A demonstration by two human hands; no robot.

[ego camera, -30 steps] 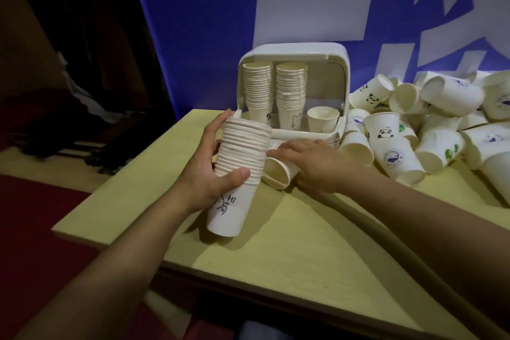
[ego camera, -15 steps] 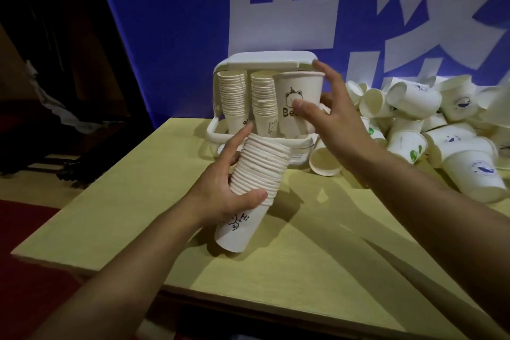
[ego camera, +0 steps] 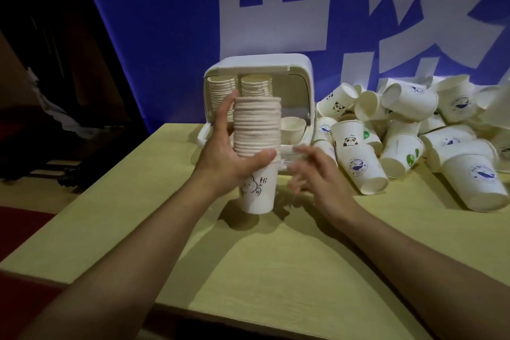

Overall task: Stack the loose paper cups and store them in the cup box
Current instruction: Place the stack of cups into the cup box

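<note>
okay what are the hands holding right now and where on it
The left hand grips the stack of cups around its lower middle, thumb in front. The right hand, blurred, fingers spread, holds nothing.

Light yellow-green tabletop [ego camera: 276, 270] is taking up the lower half of the view, its front edge running across the bottom and its left corner jutting out over a dark red floor strip [ego camera: 22, 229]. Blue banner [ego camera: 171, 36] with big white characters is hanging behind the table, covering the whole back. Left of the banner the room is sitting in deep shadow; a pale crumpled cloth [ego camera: 52, 110] is lying there on something dark, detail too dim to make out.
</note>
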